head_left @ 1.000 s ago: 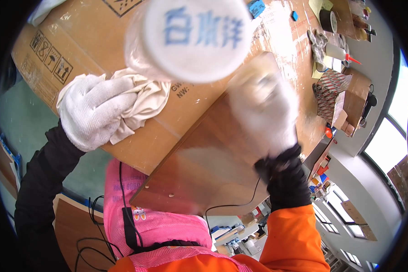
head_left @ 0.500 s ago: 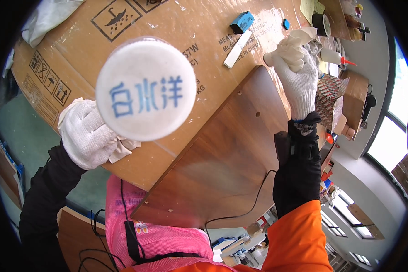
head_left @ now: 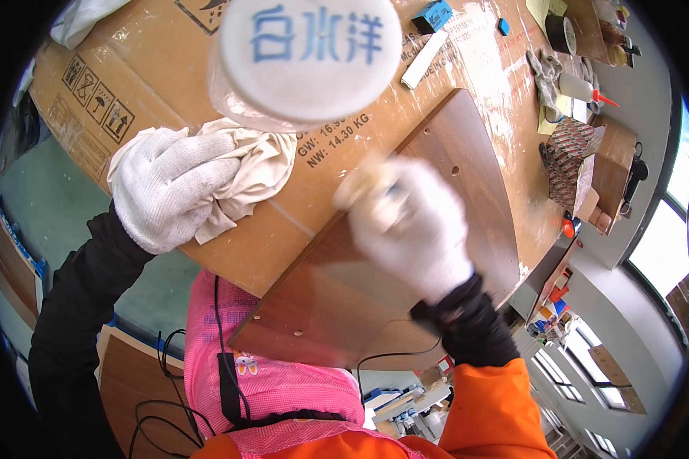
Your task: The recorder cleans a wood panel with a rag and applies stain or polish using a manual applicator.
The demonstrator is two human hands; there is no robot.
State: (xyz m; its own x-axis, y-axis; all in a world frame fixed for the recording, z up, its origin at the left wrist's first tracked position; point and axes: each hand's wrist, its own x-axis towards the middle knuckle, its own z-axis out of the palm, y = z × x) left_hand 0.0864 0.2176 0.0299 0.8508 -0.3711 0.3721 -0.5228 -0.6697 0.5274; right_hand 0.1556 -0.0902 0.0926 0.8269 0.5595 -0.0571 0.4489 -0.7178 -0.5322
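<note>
My left hand, in a white knit glove, is closed over a crumpled cream cloth on the cardboard sheet. My right hand, gloved the same way and smeared by motion, grips a bunched cream cloth above a dark brown wooden board. Whether that cloth touches the board I cannot tell. The board has small holes and lies partly over the cardboard at its near edge. Close to the camera looms a clear bottle with a white round cap bearing blue lettering; most of its body is hidden.
Beyond the board lie a blue box, a white strip and a small blue block. To the right are a squeeze bottle with red nozzle, a grey glove, tape and a patterned box. Black cable hangs near my lap.
My right hand has swung from the far right, near the squeeze bottle, leftward and nearer over the board with its cloth. The white cap appears higher and farther right, uncovering more of the left cloth.
</note>
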